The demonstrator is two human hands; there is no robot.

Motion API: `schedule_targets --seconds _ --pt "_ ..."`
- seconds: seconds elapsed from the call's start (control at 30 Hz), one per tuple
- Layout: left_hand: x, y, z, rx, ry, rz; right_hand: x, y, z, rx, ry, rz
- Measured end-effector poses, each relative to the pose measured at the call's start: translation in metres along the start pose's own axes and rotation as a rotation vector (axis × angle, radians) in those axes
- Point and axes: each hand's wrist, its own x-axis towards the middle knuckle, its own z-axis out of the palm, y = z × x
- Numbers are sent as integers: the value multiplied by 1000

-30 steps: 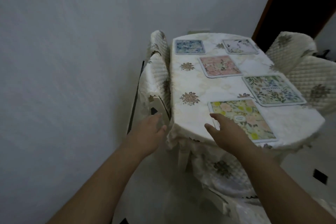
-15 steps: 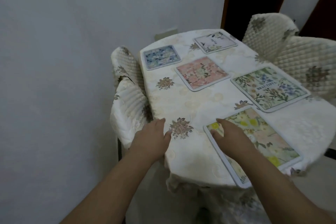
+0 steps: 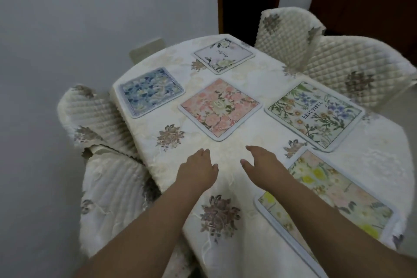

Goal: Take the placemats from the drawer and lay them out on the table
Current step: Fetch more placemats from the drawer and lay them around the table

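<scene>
Cream embroidered cloth covers the table (image 3: 237, 149), and both hands are held out over a bare patch of it, palms down. The left hand (image 3: 198, 171) is loosely open, fingers together and slightly curled, nothing gripped. Same for the right hand (image 3: 265, 165): open, thumb spread, empty, just beside the corner of the yellow floral placemat (image 3: 334, 196). Whether the fingertips actually touch the cloth can't be told.

Five placemats are laid flat on the table, all rounded rectangles with pale borders: the yellow one at the near right edge, the green "BEAUTIFUL" placemat (image 3: 316, 115) behind it, the pink placemat (image 3: 220, 108) in the middle, the blue placemat (image 3: 151, 91) at the left edge, and the white placemat (image 3: 223, 54) at the far end. Quilted chair covers (image 3: 338, 67) are seen either side, with brownish flower motifs matching the cloth.
</scene>
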Motion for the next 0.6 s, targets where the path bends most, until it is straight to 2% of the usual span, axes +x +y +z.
schedule_targets --seconds 0.13,0.23,0.47,0.6 --pt "68 -12 1 41 -41 80 32 -8 13 84 8 126" --pt "108 -12 2 91 -8 159 61 -13 18 139 19 208" --pt "193 0 21 62 36 256 138 -13 33 165 -27 259" --pt "210 -8 42 70 179 339 155 -1 43 245 -54 296"
